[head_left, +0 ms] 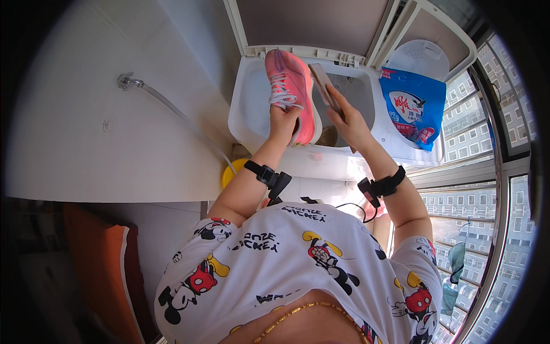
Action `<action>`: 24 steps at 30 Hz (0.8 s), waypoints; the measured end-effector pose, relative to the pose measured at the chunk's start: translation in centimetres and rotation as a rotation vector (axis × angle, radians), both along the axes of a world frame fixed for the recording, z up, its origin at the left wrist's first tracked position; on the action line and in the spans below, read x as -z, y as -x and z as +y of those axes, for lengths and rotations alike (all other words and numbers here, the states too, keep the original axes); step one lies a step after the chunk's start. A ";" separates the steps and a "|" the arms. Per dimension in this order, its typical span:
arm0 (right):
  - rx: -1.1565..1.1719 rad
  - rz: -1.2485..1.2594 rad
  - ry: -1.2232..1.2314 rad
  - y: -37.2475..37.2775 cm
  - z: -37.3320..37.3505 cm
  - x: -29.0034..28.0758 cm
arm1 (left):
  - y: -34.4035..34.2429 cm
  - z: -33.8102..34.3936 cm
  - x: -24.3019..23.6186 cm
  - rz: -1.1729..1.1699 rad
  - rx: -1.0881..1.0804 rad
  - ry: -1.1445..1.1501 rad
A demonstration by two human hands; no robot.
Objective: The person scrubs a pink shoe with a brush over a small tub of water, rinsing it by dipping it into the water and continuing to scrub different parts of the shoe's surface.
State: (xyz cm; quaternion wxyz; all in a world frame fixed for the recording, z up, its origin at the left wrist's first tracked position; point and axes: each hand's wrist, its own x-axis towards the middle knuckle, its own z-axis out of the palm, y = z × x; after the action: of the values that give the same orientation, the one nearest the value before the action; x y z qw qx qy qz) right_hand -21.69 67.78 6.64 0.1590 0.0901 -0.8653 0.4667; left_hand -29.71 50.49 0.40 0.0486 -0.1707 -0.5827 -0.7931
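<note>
A pink sneaker [295, 77] with white laces and a pale sole is held toe-away over the open washing machine [234, 117]. My left hand [281, 123] grips it at the heel opening, the thumb inside the collar and the other fingers hidden. To the right of the shoe, my right hand [352, 126] is closed around a long, flat, brownish scrubbing brush [324, 83]. The brush is tilted close to the sole; I cannot tell whether they touch. Its bristles do not show clearly.
Raised lids [312, 26] stand behind the machine. A blue detergent bag [417, 106] leans at the right, before a white round perforated disc [421, 57]. A wall tap [127, 81] feeds a grey hose [183, 117] at the left. Something yellow [234, 172] sits below. Windows line the right.
</note>
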 end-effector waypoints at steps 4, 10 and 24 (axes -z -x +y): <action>-0.046 0.013 -0.191 -2.1 -3.0 4.3 | 0.2 -0.6 1.0 -0.147 -0.026 -0.181; 0.145 0.136 -0.378 6.4 -5.2 3.3 | -0.4 -0.6 1.2 -0.015 -0.086 0.108; 0.144 0.132 -0.493 6.6 -6.0 2.9 | -1.0 -1.1 1.2 0.002 -0.074 0.048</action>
State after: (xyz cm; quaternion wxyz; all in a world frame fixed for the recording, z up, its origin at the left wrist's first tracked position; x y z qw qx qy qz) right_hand -28.28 61.77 3.73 0.2213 0.0944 -0.9449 0.2221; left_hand -28.69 49.44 -0.81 0.0744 -0.1511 -0.6073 -0.7764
